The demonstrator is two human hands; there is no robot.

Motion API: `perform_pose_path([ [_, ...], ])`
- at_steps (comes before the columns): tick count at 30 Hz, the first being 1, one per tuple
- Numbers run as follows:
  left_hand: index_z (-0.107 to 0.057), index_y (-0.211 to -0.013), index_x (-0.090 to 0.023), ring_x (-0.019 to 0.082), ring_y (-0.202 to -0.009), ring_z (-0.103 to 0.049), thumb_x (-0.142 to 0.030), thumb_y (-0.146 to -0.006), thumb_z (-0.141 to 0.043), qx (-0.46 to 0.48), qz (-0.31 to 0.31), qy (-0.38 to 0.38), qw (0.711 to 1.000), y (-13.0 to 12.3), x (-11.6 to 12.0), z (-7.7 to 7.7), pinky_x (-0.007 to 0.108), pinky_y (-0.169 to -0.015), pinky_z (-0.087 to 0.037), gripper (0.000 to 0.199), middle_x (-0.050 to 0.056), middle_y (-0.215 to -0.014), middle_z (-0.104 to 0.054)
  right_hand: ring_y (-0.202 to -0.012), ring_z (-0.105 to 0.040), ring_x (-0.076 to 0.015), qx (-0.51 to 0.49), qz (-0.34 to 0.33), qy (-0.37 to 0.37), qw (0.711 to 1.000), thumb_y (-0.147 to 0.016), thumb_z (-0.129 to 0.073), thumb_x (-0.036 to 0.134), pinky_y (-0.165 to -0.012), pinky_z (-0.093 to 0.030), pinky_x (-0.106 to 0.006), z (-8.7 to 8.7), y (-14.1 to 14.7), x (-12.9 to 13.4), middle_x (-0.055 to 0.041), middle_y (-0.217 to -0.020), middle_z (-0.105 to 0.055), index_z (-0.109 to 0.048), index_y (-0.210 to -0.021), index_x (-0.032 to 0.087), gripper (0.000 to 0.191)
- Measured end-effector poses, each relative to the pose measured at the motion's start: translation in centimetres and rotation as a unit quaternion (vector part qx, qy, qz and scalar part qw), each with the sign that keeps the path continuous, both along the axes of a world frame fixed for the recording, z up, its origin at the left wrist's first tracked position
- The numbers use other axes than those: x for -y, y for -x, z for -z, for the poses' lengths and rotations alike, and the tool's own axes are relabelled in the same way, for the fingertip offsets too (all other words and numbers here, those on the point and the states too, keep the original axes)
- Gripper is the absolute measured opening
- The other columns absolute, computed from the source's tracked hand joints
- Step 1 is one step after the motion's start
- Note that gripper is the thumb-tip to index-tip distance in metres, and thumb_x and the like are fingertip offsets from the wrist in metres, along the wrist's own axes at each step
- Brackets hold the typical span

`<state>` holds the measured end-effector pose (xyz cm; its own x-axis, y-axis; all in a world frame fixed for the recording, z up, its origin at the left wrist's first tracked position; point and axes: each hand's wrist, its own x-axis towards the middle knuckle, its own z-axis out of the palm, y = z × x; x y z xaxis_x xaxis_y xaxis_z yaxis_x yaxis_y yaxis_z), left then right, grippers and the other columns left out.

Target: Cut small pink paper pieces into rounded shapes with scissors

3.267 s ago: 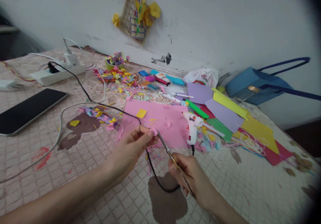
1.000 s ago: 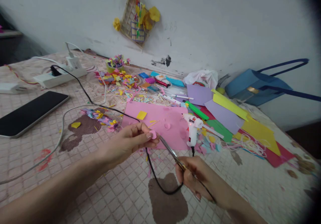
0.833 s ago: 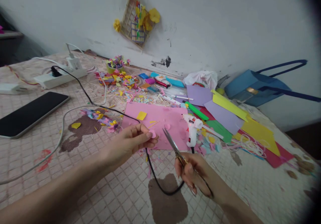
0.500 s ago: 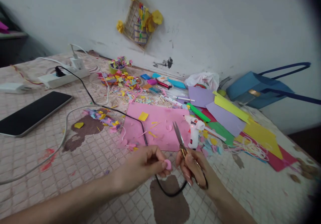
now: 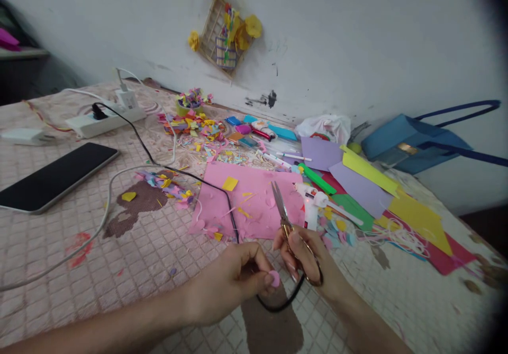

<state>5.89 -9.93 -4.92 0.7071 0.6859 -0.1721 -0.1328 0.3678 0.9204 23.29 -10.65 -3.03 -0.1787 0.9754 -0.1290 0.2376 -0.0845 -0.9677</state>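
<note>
My left hand (image 5: pixel 242 277) pinches a small rounded pink paper piece (image 5: pixel 274 278) between thumb and fingertips. Just to the right, my right hand (image 5: pixel 304 253) is closed round the gold handles of a pair of scissors (image 5: pixel 282 206), whose blades point up and away over the pink sheet (image 5: pixel 254 184). The blades look nearly together and do not touch the piece. Behind the right hand a white glue gun (image 5: pixel 311 206) with a small red light lies at the sheet's edge. A black cable (image 5: pixel 273 309) loops below both hands.
A phone (image 5: pixel 59 177) and a white power strip (image 5: pixel 107 121) are on the left. Colored paper sheets (image 5: pixel 365 187) and white string (image 5: pixel 402 237) lie right, near a blue bag (image 5: pixel 413 142). Paper scraps (image 5: pixel 192 124) heap at the back by a small pot (image 5: pixel 189 108).
My left hand has moved slightly down and right with the pink piece. The scissors have shifted a little up and left. The whole view has shifted slightly.
</note>
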Motion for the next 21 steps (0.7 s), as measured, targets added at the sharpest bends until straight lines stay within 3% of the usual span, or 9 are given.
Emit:
perform_pose_path([
  [9, -0.055, -0.07, -0.014, 0.012, -0.065, -0.057, -0.036, -0.075, -0.068, 0.03, -0.015, 0.051, 0.998, -0.1, -0.3, 0.0, 0.025, -0.064, -0.043, 0.026, 0.001, -0.067, -0.062, -0.034, -0.034, -0.0063, -0.056, 0.014, 0.002, 0.998, -0.087, -0.039, 0.059, -0.035, -0.028, -0.017, 1.4, -0.5, 0.9, 0.0069, -0.045, -0.038, -0.056, -0.077, 0.014, 0.049],
  [17, -0.055, -0.07, -0.013, 0.012, -0.067, -0.057, -0.034, -0.071, -0.072, 0.063, -0.069, 0.147, 0.985, 0.0, -0.8, 0.2, 0.027, -0.069, -0.042, 0.027, 0.002, -0.072, -0.063, -0.034, -0.035, -0.0063, -0.043, 0.047, 0.001, 0.998, -0.085, -0.042, 0.059, -0.035, -0.029, -0.018, 0.9, 0.0, 1.2, 0.0068, -0.044, -0.038, -0.055, -0.073, 0.014, 0.048],
  [21, -0.055, -0.069, -0.014, 0.012, -0.068, -0.052, -0.031, -0.074, -0.069, 0.034, -0.098, 0.122, 0.987, 0.1, -1.0, -0.3, 0.026, -0.068, -0.038, 0.023, -0.001, -0.068, -0.059, -0.036, -0.036, -0.0063, -0.045, 0.06, 0.005, 0.997, -0.083, -0.052, 0.051, -0.036, -0.03, -0.017, 0.9, 0.3, 1.1, 0.0071, -0.046, -0.039, -0.054, -0.072, 0.015, 0.038],
])
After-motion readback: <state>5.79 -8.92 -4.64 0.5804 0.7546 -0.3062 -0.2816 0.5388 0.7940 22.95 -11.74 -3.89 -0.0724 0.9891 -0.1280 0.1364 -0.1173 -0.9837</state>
